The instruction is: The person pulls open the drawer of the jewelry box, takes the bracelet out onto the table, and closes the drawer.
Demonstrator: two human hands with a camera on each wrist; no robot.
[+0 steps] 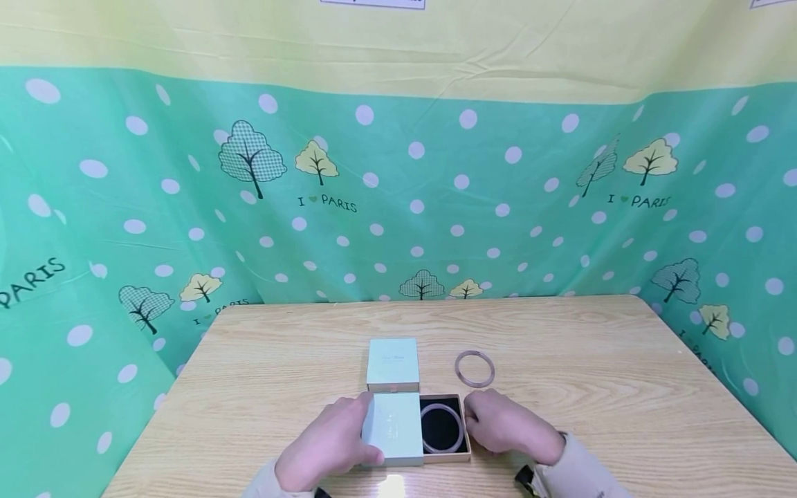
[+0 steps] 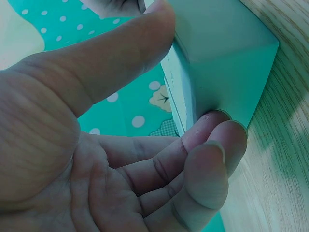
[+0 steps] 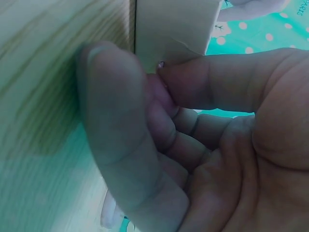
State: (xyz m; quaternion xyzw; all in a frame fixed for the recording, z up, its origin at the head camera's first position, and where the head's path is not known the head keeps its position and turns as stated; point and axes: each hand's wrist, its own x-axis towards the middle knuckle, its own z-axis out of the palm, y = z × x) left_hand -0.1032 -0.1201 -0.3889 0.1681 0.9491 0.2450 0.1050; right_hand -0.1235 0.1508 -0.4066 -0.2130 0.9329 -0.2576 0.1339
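Observation:
A pale blue jewellery box lies at the table's front, its sleeve (image 1: 394,429) on the left and its black-lined drawer (image 1: 465,448) slid partly out to the right. Inside the drawer lies a pale mauve bangle (image 1: 459,434), its left edge close to the sleeve. My left hand (image 1: 331,437) grips the sleeve, thumb on the near side and fingers on the far side. At the drawer's right end my right hand (image 1: 507,423) has thumb and fingers together, pinching a small reddish tab (image 3: 161,64), mostly hidden by the fingertips.
A second pale blue box (image 1: 392,361), closed, stands directly behind the sleeve. Another mauve bangle (image 1: 475,369) lies flat behind the drawer. The wooden table (image 1: 299,346) meets a green dotted curtain (image 1: 436,173) at its back and sides.

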